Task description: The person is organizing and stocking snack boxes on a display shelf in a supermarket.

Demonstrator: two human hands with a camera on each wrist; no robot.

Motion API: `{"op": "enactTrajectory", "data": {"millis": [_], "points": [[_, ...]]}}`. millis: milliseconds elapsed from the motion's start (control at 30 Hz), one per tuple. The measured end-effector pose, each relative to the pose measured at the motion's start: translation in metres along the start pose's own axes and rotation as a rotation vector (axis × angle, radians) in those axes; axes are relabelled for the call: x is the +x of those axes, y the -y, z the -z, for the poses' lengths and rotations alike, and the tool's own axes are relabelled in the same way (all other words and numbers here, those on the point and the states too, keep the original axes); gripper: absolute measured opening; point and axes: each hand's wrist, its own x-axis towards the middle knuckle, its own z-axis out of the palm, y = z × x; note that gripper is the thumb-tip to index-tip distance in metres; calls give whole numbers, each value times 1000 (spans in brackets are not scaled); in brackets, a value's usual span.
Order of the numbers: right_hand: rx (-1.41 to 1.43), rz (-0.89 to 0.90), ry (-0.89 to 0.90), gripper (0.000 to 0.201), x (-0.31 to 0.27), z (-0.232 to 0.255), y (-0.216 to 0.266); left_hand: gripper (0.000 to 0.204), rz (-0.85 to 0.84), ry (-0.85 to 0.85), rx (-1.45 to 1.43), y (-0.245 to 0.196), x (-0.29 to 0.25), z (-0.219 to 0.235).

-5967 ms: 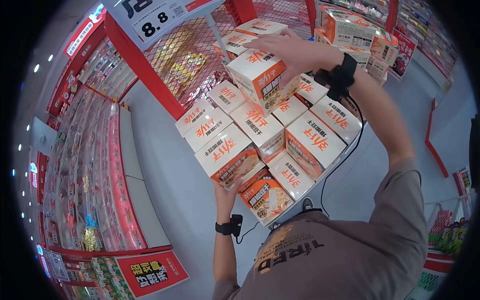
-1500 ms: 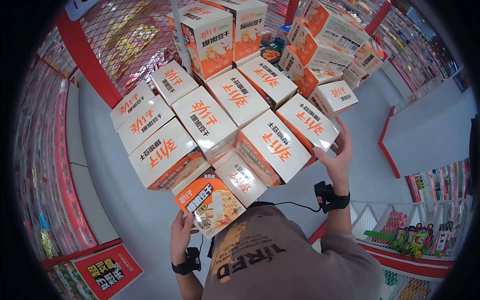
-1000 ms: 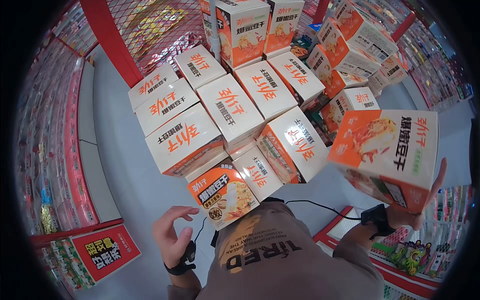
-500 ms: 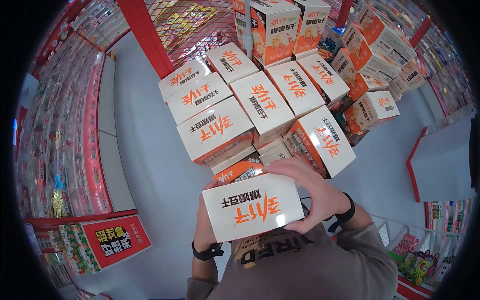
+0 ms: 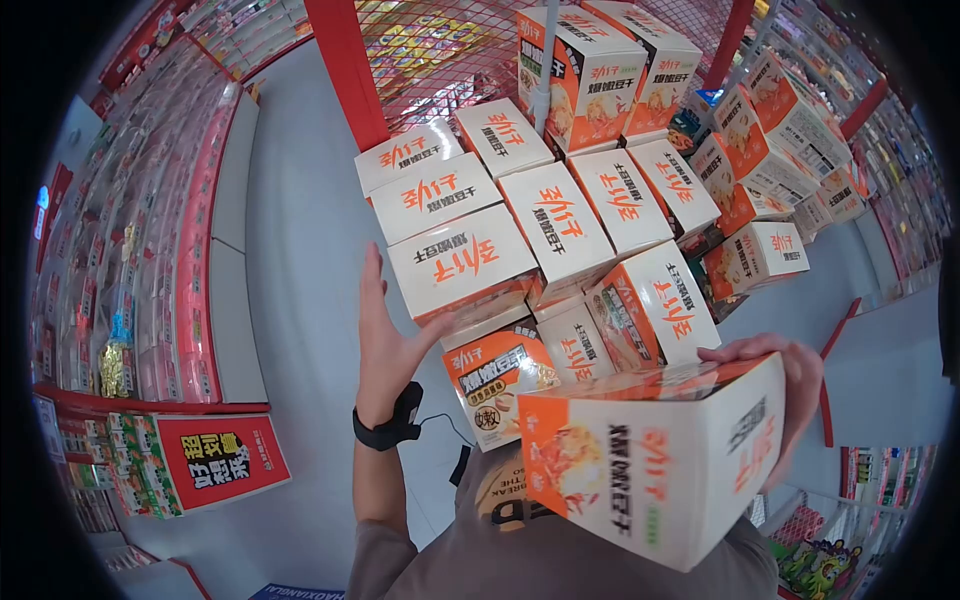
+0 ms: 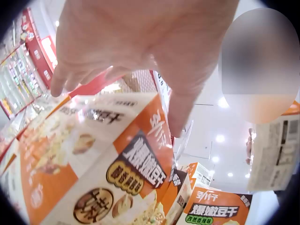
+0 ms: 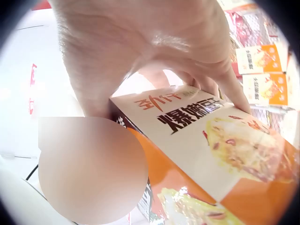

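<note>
My right hand (image 5: 795, 405) grips a white and orange food carton (image 5: 640, 470) by its far end, in front of my shirt. The carton is tilted, one long printed side turned up. In the right wrist view the thumb and fingers (image 7: 236, 93) span its end. My left hand (image 5: 390, 340) is spread at the left front of the stack, with thumb and fingers apart beside a corner carton (image 5: 460, 260). In the left wrist view this hand arches over an orange-fronted carton (image 6: 93, 154). Below the corner carton, another carton (image 5: 500, 375) shows its orange printed face.
Several matching cartons (image 5: 555, 220) form the stack, and two stand upright (image 5: 600, 95) at its back by a pole. A second pile (image 5: 790, 125) rises at the back right. Shelves of packets (image 5: 150, 260) line the left, beyond a grey floor (image 5: 300, 240).
My right hand has lifted a carton from the stack's right side and brought it before my body. Both hands held it half a second ago; the left has since let go and moved up-left.
</note>
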Motion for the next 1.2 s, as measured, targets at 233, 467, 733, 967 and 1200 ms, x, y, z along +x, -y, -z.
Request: {"op": "enactTrajectory", "data": {"millis": [233, 467, 733, 967, 1200], "points": [[-503, 29, -505, 114, 10, 29, 16, 99, 63, -50, -21, 5, -3, -10], [-662, -111, -420, 82, 41, 22, -1, 103, 28, -77, -43, 8, 2, 7], [-697, -100, -345, 76, 43, 23, -9, 107, -44, -152, -746, -18, -17, 64], [-710, -77, -338, 75, 42, 22, -13, 76, -126, 419, -601, -19, 0, 19], [-737, -46, -319, 76, 42, 22, -12, 81, 53, 875, -871, -3, -1, -2]]}}
